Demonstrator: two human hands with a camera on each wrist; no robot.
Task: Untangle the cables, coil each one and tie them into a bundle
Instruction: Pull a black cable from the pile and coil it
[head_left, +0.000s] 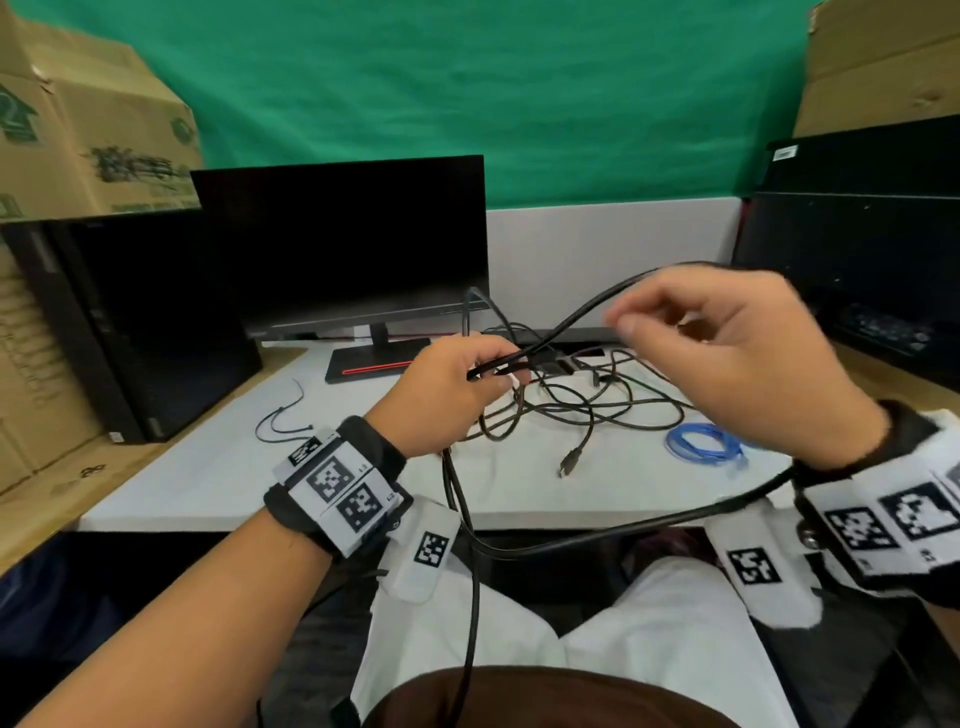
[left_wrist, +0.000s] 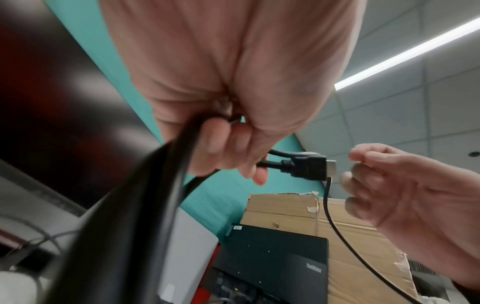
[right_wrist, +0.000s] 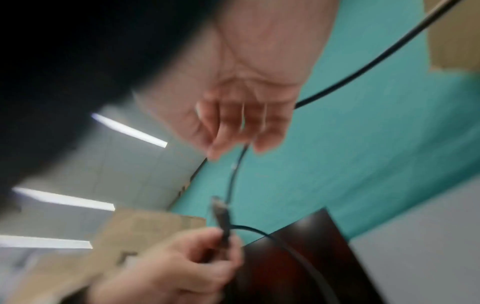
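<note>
Head view: the left hand (head_left: 447, 389) grips loops of black cable (head_left: 587, 312) at frame centre, above the surface (head_left: 218, 467). The right hand (head_left: 737, 358) hangs loosely curled; whether it holds the cable is unclear. Only the left wrist view shows the connector (left_wrist: 309, 166) past the fingers.

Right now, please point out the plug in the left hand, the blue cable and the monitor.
plug (left_wrist: 310, 167), left wrist view, black body.
blue cable (head_left: 701, 441), head view, middle of coil.
monitor (head_left: 343, 239), head view, dark screen.

Head looks down; wrists look up, sharing hands (head_left: 597, 364).
</note>
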